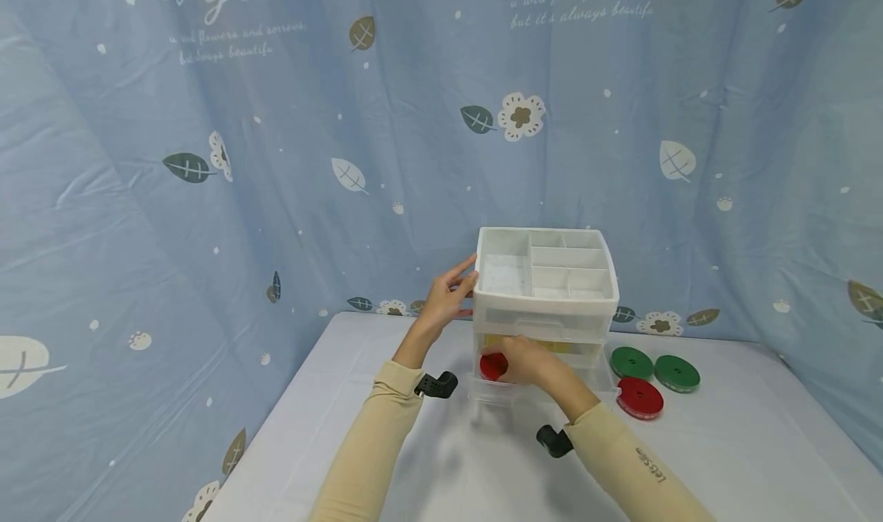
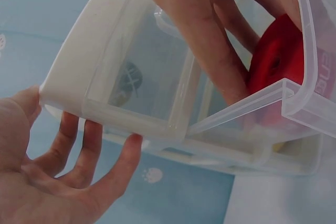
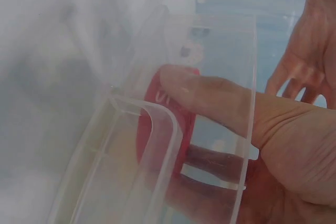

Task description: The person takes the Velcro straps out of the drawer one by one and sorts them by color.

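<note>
A white storage box with clear drawers (image 1: 545, 307) stands on the table, one lower drawer (image 1: 579, 376) pulled out. My right hand (image 1: 527, 359) reaches into that drawer and holds a red ribbon roll (image 1: 493, 366) with pale lettering on its edge. Seen through the clear plastic in the right wrist view, the thumb lies against the lettered edge of the red ribbon roll (image 3: 163, 114), with fingers on its other side. My left hand (image 1: 444, 300) touches the left side of the box, its fingers spread along the frame in the left wrist view.
Two green ribbon rolls (image 1: 631, 362) and another red ribbon roll (image 1: 640, 398) lie on the table (image 1: 731, 445) to the right of the box. A divided tray (image 1: 507, 273) forms the box's top. Behind hangs a blue printed curtain (image 1: 414, 162).
</note>
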Action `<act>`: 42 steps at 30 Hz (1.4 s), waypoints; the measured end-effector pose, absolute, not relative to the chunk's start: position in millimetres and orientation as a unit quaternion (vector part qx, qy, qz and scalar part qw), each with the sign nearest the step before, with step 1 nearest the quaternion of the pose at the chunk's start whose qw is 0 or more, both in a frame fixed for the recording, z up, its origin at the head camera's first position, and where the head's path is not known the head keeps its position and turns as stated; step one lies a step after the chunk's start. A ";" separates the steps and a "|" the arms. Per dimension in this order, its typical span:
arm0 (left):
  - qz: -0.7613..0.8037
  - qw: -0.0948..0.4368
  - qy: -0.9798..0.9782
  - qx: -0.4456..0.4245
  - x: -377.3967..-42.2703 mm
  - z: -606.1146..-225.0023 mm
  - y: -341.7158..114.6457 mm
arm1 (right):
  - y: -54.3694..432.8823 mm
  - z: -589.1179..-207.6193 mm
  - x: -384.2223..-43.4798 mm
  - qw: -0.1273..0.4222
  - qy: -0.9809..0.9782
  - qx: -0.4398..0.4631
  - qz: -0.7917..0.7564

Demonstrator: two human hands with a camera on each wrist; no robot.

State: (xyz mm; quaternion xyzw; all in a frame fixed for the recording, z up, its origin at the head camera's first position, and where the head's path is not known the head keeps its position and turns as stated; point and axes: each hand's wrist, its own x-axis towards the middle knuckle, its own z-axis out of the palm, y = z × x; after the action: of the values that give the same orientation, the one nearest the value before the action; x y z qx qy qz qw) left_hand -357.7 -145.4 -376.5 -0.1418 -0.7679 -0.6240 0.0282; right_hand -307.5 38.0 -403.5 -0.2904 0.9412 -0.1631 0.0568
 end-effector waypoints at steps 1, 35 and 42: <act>-0.624 0.029 -0.768 -0.142 -357.7 -376.2 -145.3 | 38.1 -403.0 -307.9 0.060 0.941 -0.291 -0.160; -0.630 -0.002 -0.762 -0.146 -348.1 -361.7 -145.8 | 39.8 -397.7 -306.8 0.066 0.941 -0.289 -0.163; -0.629 0.014 -0.765 -0.139 -358.7 -374.3 -146.3 | 45.3 -388.5 -303.9 0.080 0.939 -0.285 -0.177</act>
State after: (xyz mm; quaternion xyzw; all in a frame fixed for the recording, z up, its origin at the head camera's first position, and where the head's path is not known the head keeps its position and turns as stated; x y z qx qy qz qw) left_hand -358.7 -146.3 -374.3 -0.1386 -0.7651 -0.6286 0.0142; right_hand -303.9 45.3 -388.5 -0.2850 0.9387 -0.1767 0.0804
